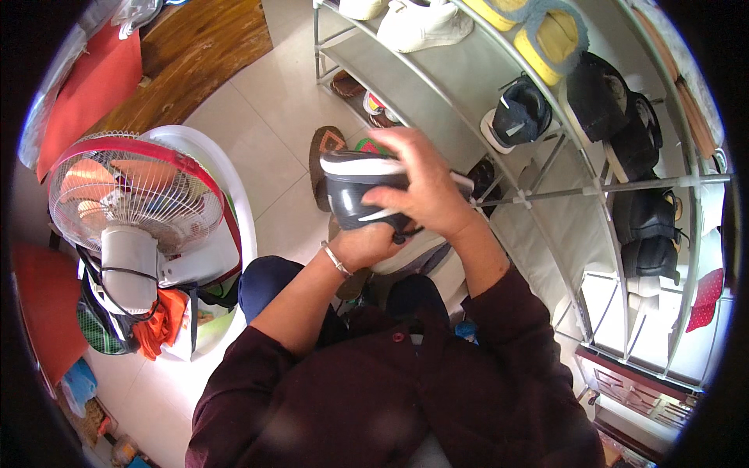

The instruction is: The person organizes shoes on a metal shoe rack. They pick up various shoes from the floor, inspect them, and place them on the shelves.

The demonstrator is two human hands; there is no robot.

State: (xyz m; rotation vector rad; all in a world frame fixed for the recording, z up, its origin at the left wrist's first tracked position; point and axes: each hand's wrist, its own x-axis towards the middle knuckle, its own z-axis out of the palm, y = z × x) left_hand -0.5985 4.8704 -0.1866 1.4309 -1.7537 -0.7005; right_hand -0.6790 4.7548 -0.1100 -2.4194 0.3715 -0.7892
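Note:
A black shoe with a white sole (351, 196) is held up in front of me, above the tiled floor. My left hand (368, 245), with a silver bangle at the wrist, grips it from below, on the side nearer me. Over its right part lies my right hand (421, 190), slightly blurred, with the thumb across the dark upper and the fingers by the white sole. Whether the right hand grips or only touches the shoe, I cannot tell. Beyond the shoe, a brown patterned slipper (320, 175) rests on the floor, with a green and red one (370, 145) partly hidden beside it.
A metal-tube shoe rack (538, 202) curves along the right, bearing white sneakers (424, 26), yellow slippers (550, 50), a dark sneaker (518, 114) and several black shoes (646, 219). At left, a fan (131, 193) stands over a white tub (248, 234) of mixed things. Wooden furniture (199, 52) is at upper left.

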